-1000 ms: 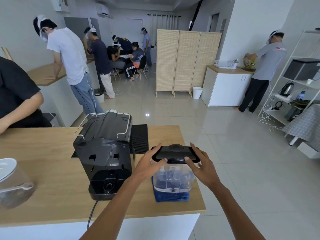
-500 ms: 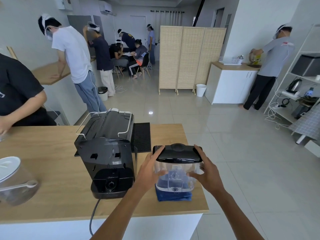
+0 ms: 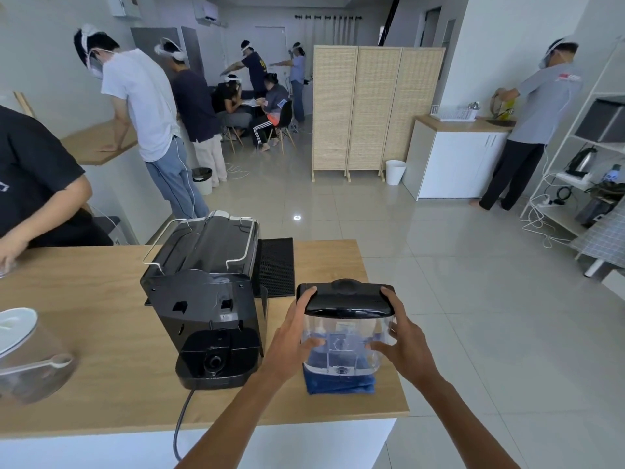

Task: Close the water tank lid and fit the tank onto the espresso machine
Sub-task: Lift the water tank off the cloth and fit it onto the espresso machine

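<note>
At the far left of the wooden counter (image 3: 84, 299) stands a clear container with a white lid (image 3: 23, 353), blurred at the frame's edge. Right of it the black espresso machine (image 3: 206, 299) sits with its back toward the camera, its power cord (image 3: 181, 421) dropping over the counter's near edge, and a black ribbed mat (image 3: 275, 265) lying just behind its right side. Next comes the left hand (image 3: 291, 336), fingers curled around the left side of the water tank (image 3: 348, 343), thumb up on the edge of the black lid (image 3: 348, 299). The lid lies flat and closed on the clear tank. The tank is beside the machine, apart from it, just above a folded blue cloth (image 3: 340, 382) near the counter's right end; whether it touches the cloth cannot be told. The right hand (image 3: 404, 346) grips the tank's right side, fingers spread on the clear wall, thumb on the lid.
</note>
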A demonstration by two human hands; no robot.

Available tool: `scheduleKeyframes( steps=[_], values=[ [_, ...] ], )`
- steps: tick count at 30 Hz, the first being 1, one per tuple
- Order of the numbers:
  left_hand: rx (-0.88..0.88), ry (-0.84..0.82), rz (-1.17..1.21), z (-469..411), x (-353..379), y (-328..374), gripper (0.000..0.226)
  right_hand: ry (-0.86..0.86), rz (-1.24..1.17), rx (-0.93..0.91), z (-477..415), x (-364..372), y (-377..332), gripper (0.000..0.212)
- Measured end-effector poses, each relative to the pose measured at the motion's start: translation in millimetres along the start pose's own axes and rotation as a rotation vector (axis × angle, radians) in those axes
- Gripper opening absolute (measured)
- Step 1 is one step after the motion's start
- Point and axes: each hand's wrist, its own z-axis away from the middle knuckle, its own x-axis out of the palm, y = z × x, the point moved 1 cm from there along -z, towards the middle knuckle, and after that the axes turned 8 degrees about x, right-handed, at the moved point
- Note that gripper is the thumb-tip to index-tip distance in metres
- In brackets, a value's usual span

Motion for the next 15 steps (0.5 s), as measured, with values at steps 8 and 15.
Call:
scheduleKeyframes(
  steps=[8, 15],
  values=[
    [0.030, 0.048, 0.022, 6.9, -2.0, 4.3, 0.088, -0.012, 0.120, -0.016, 5.7, -4.1, -14.2, 0.105],
    [0.027, 0.091, -0.078, 0.5, -36.7, 25.7, 0.079, 0.053, 0.142, -0.039, 4.5, -20.7, -50.7, 0.100]
  ],
)
